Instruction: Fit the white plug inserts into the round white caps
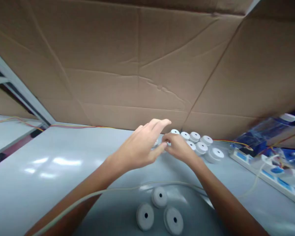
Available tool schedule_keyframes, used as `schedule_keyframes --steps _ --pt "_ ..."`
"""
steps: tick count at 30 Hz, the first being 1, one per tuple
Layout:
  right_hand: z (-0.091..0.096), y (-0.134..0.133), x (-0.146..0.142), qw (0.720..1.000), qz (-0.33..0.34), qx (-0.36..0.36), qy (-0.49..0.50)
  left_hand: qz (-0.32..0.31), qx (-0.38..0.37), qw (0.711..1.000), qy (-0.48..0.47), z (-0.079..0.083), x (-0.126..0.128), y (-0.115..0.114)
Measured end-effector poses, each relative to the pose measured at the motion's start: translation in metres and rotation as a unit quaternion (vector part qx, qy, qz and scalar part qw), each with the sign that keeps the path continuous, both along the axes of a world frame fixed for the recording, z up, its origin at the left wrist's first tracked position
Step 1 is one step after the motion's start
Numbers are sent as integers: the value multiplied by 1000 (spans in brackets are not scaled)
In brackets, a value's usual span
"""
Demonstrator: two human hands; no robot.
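White caps (201, 148) are grouped at back; three front caps (145, 220) are left out. Left hand (142, 146): fingers spread. Right hand (179, 146): fingers curled, grip cannot be told.

White glare shines near the left edge of a glossy pale-grey table (39, 193), reflecting light from above, while shade dulls three white, round, holed pieces (145, 219) on its near side. Behind the far edge, a creased brown cardboard sheet (103, 88) stands dim. Wide-angle stretch and blur soften a white-and-blue power strip (247, 163) at right.
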State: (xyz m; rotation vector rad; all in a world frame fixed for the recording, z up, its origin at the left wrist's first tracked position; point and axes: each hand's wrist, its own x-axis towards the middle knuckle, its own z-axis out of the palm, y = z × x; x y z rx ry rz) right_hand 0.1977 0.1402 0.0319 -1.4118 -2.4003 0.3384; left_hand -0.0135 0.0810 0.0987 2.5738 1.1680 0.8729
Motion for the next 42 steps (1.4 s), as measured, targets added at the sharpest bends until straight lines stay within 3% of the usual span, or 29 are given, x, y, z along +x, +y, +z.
schedule_keyframes --steps 2,5,9,13,16,20,22,24,26,29,33,37,42 --pt "6 -3 2 999 19 -14 44 -11 -16 1000 15 -2 0 0" --pt "19 -10 1 984 -5 -31 175 -8 -40 999 31 -7 2 2" --pt "34 -21 -4 904 -2 -104 415 -3 -69 998 -11 -11 7 3" --pt "35 -20 -6 857 13 -156 490 3 -97 993 -71 -3 7 6" --pt "23 -14 -4 850 14 -264 455 46 -59 992 -104 6 1 9" --pt "5 -13 -2 891 129 -373 225 81 -23 988 -126 11 -5 12" --pt "1 -17 -3 870 187 -440 118 77 -28 989 -121 10 -5 12" --pt "3 -24 -7 850 200 -483 61 66 -31 992 -105 8 -3 11" --pt "9 -33 -12 865 200 -460 18 44 -27 995 -89 5 -1 11" --pt "18 -51 -23 910 223 -342 -79 27 -26 997 -70 2 1 11" --pt "16 -70 -35 907 265 -272 -180 25 -25 997 -75 1 1 9" --pt "23 -64 -26 930 257 -227 -132 6 -25 992 -122 2 2 9" --pt "66 -46 12 988 107 -112 20 25 -106 960 -257 1 1 13"
